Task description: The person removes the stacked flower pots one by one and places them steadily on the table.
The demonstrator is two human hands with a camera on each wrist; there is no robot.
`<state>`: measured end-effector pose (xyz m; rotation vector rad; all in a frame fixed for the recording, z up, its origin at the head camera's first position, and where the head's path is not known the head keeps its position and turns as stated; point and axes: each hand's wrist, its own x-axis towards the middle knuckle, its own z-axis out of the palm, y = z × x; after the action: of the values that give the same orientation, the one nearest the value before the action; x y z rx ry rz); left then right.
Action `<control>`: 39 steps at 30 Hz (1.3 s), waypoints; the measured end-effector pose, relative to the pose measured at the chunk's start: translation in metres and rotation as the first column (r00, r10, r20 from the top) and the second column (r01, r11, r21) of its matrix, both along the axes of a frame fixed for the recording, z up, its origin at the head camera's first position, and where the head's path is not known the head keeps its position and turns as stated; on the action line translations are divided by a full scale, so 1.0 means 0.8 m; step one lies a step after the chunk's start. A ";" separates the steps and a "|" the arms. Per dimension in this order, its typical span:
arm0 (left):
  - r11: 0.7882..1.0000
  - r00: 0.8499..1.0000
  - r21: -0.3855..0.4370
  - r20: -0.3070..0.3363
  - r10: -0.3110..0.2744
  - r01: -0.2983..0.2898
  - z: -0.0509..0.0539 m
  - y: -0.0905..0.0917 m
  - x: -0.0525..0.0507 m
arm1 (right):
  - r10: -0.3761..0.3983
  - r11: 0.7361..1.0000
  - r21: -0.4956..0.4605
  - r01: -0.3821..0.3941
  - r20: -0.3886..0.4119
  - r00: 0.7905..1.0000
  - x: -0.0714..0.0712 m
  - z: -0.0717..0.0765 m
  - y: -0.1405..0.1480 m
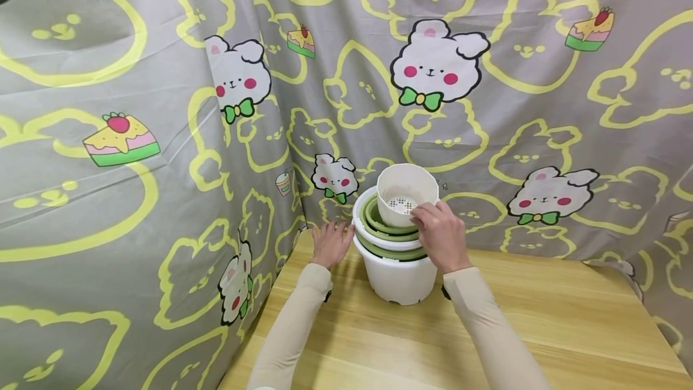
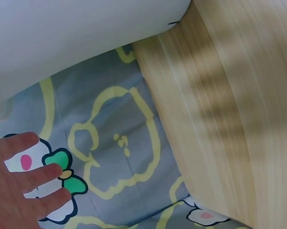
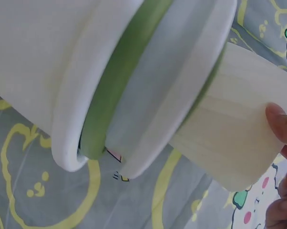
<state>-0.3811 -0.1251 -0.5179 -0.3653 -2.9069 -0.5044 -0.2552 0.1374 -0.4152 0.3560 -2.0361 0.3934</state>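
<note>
A cream plastic pot (image 1: 397, 216) with a perforated bottom sits tilted at the top of a nested stack of pots. My right hand (image 1: 443, 235) pinches its side wall between thumb and fingers, as the right wrist view shows. Below it are green pots (image 3: 116, 90) alternating with white ones, their rims stepped one above another. The large white pot (image 1: 400, 281) at the bottom stands on the table. Beside the stack's left side, my left hand (image 1: 330, 244) has its fingers extended and spread. Whether it touches the rim I cannot tell.
The stack stands on a light wooden table (image 1: 541, 318) near its back left corner. A grey curtain (image 1: 346, 5) printed with bunnies and yellow outlines hangs close behind the table and along its left side.
</note>
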 end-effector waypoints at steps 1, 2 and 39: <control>1.000 1.000 0.002 0.000 -0.001 0.001 0.000 0.000 0.001 | 0.002 1.000 -0.004 -0.002 -0.011 1.000 0.001 0.002 0.002; 1.000 1.000 0.001 0.000 -0.001 0.001 0.001 0.000 0.001 | 0.002 1.000 -0.007 -0.003 -0.022 1.000 0.002 0.003 0.003; 1.000 1.000 0.011 0.001 -0.004 0.004 0.000 0.001 0.000 | -0.110 0.993 -0.039 0.107 -0.062 0.992 0.045 0.012 0.101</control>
<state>-0.3809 -0.1244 -0.5180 -0.3690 -2.9043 -0.5206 -0.2193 0.2186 -0.4058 0.2319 -1.9739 0.3469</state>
